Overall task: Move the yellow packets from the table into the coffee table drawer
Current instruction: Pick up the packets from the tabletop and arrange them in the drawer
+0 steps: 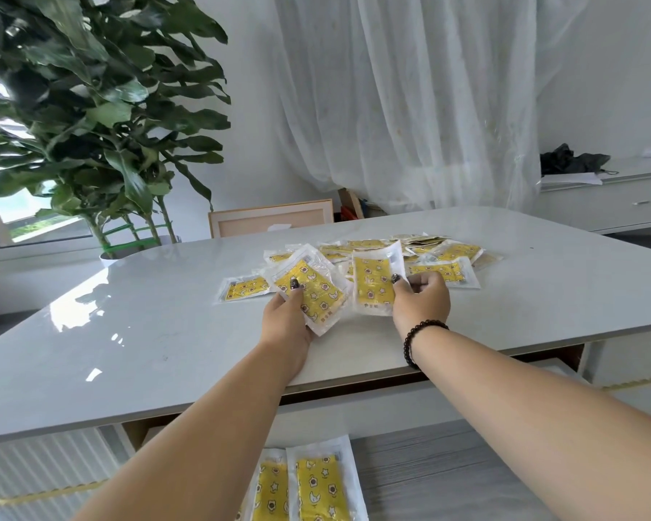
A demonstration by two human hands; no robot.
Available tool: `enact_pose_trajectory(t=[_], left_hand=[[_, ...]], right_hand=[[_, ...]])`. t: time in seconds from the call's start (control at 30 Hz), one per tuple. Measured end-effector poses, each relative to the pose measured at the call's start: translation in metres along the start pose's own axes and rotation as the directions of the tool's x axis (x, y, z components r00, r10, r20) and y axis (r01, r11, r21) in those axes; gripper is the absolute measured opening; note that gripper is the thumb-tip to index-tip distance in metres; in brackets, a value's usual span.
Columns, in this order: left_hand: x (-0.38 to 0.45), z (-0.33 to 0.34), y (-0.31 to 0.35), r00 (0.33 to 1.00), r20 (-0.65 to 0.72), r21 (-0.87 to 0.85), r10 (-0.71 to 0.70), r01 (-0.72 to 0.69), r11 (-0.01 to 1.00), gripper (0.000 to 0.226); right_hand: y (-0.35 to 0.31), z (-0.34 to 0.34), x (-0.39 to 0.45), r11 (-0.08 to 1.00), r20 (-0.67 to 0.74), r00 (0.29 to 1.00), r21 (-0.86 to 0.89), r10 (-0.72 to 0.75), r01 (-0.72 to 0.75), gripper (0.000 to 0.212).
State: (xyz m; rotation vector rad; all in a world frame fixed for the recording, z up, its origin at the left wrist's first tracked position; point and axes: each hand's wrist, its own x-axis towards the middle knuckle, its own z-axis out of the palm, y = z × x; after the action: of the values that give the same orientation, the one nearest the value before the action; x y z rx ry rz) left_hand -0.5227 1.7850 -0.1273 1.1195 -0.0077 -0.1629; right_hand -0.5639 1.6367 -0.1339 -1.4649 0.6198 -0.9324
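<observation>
Head view: hands [354, 306] gripping yellow packets [311, 291]

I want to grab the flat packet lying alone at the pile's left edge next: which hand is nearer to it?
Left. The left hand, holding a packet, is just right of the lone packet; the right hand, holding another, is farther right.

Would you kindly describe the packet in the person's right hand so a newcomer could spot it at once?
Start at the white table and find the heap of yellow packets at its middle. At the heap's near edge, the right hand pinches one packet. Unlike the flat ones, it stands nearly upright, just right of the tilted packet in the left hand.
</observation>
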Motion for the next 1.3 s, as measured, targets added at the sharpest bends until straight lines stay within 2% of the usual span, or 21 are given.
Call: enact_pose_trajectory(t=[0.13, 0.23, 0.33, 0.53, 0.6, 0.7, 0.8, 0.87, 0.93, 0.97, 1.03, 1.07, 1.1, 1.17, 1.3], left_hand=[[-0.001, 0.001, -0.002, 1.000, 0.010, 0.180, 0.018, -0.020, 0.983, 0.023], [-0.006, 0.004, -0.004, 0.995, 0.087, 0.367, 0.055, -0.083, 0.926, 0.026], [-0.011, 0.007, -0.005, 0.985, 0.164, 0.453, 0.048, -0.118, 0.884, 0.031], [-0.008, 0.006, -0.007, 0.972, 0.233, 0.468, 0.044, -0.151, 0.871, 0.012], [-0.007, 0.005, -0.009, 0.969, 0.244, 0.468, 0.040, -0.154, 0.870, 0.013], [-0.003, 0.003, -0.009, 0.982, 0.182, 0.392, 0.055, -0.124, 0.912, 0.016], [0.002, 0.001, -0.007, 0.995, 0.077, 0.270, 0.062, -0.081, 0.960, 0.015], [0.004, -0.001, -0.006, 0.999, 0.017, 0.175, 0.043, -0.045, 0.984, 0.016], [0.007, -0.002, -0.005, 0.999, -0.042, 0.111, 0.014, -0.010, 0.994, 0.024], [0.008, -0.003, -0.005, 0.998, -0.064, 0.098, 0.005, 0.001, 0.995, 0.028], [0.011, -0.004, -0.006, 0.996, -0.090, 0.092, -0.005, 0.013, 0.996, 0.031], [0.011, -0.005, -0.006, 0.995, -0.096, 0.089, -0.008, 0.016, 0.996, 0.032], [0.011, -0.005, -0.006, 0.995, -0.100, 0.085, -0.010, 0.018, 0.996, 0.032], [0.010, -0.005, -0.005, 0.995, -0.102, 0.083, -0.012, 0.021, 0.996, 0.030], [0.006, -0.004, -0.004, 0.996, -0.089, 0.082, -0.020, 0.028, 0.996, 0.025]], right_hand=[[-0.001, 0.004, -0.005, 0.997, 0.147, 0.986, 0.048, -0.074, 0.067, 0.019], [-0.002, 0.006, -0.011, 0.981, 0.249, 0.952, -0.035, -0.178, 0.193, 0.022], [-0.002, 0.007, -0.013, 0.957, 0.299, 0.924, -0.088, -0.239, 0.277, 0.017], [-0.001, 0.009, -0.010, 0.965, 0.283, 0.937, -0.101, -0.206, 0.243, 0.024], [-0.001, 0.009, -0.011, 0.969, 0.287, 0.938, -0.099, -0.192, 0.228, 0.023], [-0.001, 0.009, -0.007, 0.970, 0.253, 0.949, -0.107, -0.186, 0.219, 0.015], [0.001, 0.005, 0.011, 0.946, 0.162, 0.972, -0.246, -0.173, 0.209, 0.006], [0.005, 0.001, 0.026, 0.882, 0.155, 0.975, -0.422, -0.156, 0.209, 0.010], [0.008, -0.002, 0.031, 0.731, 0.274, 0.953, -0.622, -0.132, 0.281, 0.026], [0.008, -0.001, 0.030, 0.627, 0.379, 0.916, -0.684, -0.132, 0.373, 0.035], [0.007, 0.004, 0.024, 0.421, 0.606, 0.783, -0.679, -0.140, 0.601, 0.047], [0.005, 0.006, 0.021, 0.358, 0.683, 0.721, -0.649, -0.115, 0.672, 0.049], [0.005, 0.009, 0.022, 0.324, 0.721, 0.690, -0.638, -0.068, 0.699, 0.050], [0.007, 0.012, 0.027, 0.300, 0.709, 0.705, -0.675, 0.013, 0.674, 0.055], [0.010, 0.017, 0.034, 0.247, 0.655, 0.754, -0.740, 0.056, 0.625, 0.067]])
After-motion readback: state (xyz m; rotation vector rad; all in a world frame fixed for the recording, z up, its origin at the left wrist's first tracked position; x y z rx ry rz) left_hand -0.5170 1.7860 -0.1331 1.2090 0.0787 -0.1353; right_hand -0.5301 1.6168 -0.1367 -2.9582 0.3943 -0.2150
